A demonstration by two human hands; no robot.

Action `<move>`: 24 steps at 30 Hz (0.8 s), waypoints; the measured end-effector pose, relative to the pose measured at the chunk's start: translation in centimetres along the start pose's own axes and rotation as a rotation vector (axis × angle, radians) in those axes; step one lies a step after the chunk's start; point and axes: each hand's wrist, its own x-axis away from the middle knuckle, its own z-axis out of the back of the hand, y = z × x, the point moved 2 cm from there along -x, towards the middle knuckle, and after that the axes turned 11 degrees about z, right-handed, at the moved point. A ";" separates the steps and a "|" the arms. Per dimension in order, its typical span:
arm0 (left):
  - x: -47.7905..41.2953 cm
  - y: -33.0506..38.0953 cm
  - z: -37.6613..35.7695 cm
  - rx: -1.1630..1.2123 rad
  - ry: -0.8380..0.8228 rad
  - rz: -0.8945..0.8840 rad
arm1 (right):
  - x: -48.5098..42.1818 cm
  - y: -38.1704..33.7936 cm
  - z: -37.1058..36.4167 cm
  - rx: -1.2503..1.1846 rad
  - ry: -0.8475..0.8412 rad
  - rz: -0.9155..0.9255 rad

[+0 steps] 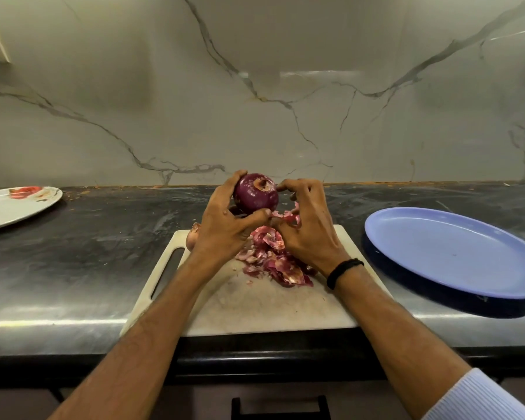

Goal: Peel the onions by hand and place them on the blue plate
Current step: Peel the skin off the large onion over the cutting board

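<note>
A purple onion [256, 194], root end up, is held above the white cutting board [255, 307] by my left hand [228, 225], fingers wrapped round its left side and thumb under it. My right hand [306, 228] sits just right of the onion, pinching a strip of pink peel [287, 216] that hangs from it. A heap of loose onion skins [273, 259] lies on the board below my hands. Part of another unpeeled onion [193, 237] shows behind my left wrist. The blue plate [455, 253] rests on the counter to the right with nothing on it.
A white plate with a red mark [15, 204] sits at the far left of the dark counter [88, 253]. A marble wall rises behind. The counter's front edge and a drawer handle [281, 404] lie below the board.
</note>
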 end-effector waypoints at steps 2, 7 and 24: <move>0.1 0.0 -0.3 0.008 -0.026 0.006 | 0.0 0.0 -0.1 -0.009 -0.011 -0.011; 0.3 0.0 -0.6 0.027 -0.064 0.015 | 0.0 0.1 0.0 -0.016 -0.030 0.003; 0.1 -0.6 -0.7 -0.001 -0.029 0.037 | 0.3 0.0 0.0 0.124 -0.009 0.110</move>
